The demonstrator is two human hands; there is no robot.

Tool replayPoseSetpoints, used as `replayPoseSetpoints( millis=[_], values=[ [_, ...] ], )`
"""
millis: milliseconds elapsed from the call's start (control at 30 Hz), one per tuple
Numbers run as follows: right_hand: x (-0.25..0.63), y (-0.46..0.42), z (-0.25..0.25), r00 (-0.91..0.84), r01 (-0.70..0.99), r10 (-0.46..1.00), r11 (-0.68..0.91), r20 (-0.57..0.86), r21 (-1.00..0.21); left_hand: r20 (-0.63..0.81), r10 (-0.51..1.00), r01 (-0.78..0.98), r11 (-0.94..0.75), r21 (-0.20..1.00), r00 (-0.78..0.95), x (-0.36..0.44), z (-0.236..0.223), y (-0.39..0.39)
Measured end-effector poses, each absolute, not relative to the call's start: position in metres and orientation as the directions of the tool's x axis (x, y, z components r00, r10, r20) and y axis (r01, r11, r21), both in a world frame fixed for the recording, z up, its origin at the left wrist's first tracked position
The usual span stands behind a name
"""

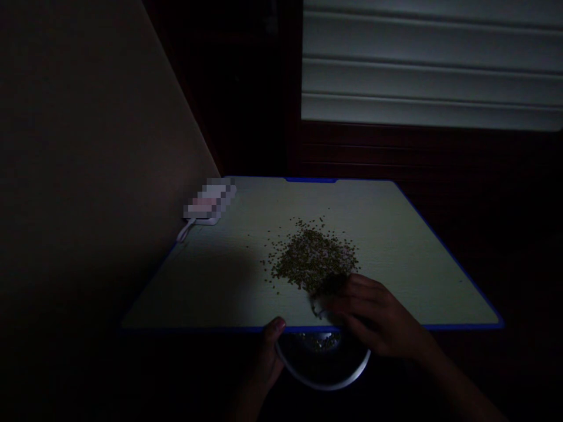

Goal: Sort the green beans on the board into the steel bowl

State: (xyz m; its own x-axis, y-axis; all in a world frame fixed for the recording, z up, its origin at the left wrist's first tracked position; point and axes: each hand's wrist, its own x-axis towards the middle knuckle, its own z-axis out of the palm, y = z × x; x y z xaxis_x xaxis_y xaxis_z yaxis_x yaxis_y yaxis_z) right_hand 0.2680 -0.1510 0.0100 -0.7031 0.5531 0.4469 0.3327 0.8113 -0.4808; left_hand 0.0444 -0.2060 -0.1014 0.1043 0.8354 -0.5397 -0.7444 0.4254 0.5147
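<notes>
A loose pile of small greenish-brown seeds [314,255] lies on the pale board top of a low table [409,252] with a blue edge. My right hand [373,310] is over the near side of the pile, fingers apart and bent down towards the seeds; its fingertips are in shadow. A few dark seeds lie beneath it by the near edge. Just under that edge is a round metal bowl [328,387] with some seeds inside. My left hand [270,354] grips the bowl's left rim, thumb up against the table edge.
At the table's far left corner lies a pale flat object [211,202] with a strap, its face pixelated. A plain wall [109,117] rises on the left. Behind the table stands dark wooden furniture with a pale ridged panel [431,64]. The room is very dim.
</notes>
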Motion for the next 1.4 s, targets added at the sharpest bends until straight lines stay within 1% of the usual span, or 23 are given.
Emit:
replayPoseSetpoints(
  millis=[100,233,433,800,1133,1333,1400],
  values=[
    [0.268,-0.152,0.010,-0.706,0.321,0.551,0.809,0.445,-0.493,-0.516,0.848,-0.736,0.424,0.528,0.118,0.044,-0.103,-0.206],
    [0.268,-0.152,0.009,-0.709,0.320,0.559,0.798,0.429,-0.510,-0.510,0.846,-0.731,0.445,0.518,0.153,0.044,-0.101,-0.206],
    [0.268,-0.153,0.010,-0.716,0.298,0.548,0.800,0.433,-0.520,-0.500,0.860,-0.723,0.409,0.557,0.102,0.045,-0.097,-0.206],
    [0.268,-0.153,0.009,-0.720,0.290,0.540,0.804,0.436,-0.519,-0.558,0.820,-0.756,0.445,0.480,0.128,0.043,-0.104,-0.207],
    [0.269,-0.154,0.008,-0.711,0.273,0.541,0.801,0.450,-0.532,-0.533,0.834,-0.742,0.448,0.499,0.146,0.043,-0.103,-0.207],
    [0.267,-0.152,0.009,-0.725,0.306,0.538,0.811,0.429,-0.499,-0.498,0.851,-0.752,0.437,0.493,0.168,0.043,-0.107,-0.207],
    [0.267,-0.152,0.009,-0.727,0.314,0.538,0.813,0.427,-0.491,-0.506,0.847,-0.753,0.438,0.491,0.163,0.043,-0.106,-0.207]
  ],
)
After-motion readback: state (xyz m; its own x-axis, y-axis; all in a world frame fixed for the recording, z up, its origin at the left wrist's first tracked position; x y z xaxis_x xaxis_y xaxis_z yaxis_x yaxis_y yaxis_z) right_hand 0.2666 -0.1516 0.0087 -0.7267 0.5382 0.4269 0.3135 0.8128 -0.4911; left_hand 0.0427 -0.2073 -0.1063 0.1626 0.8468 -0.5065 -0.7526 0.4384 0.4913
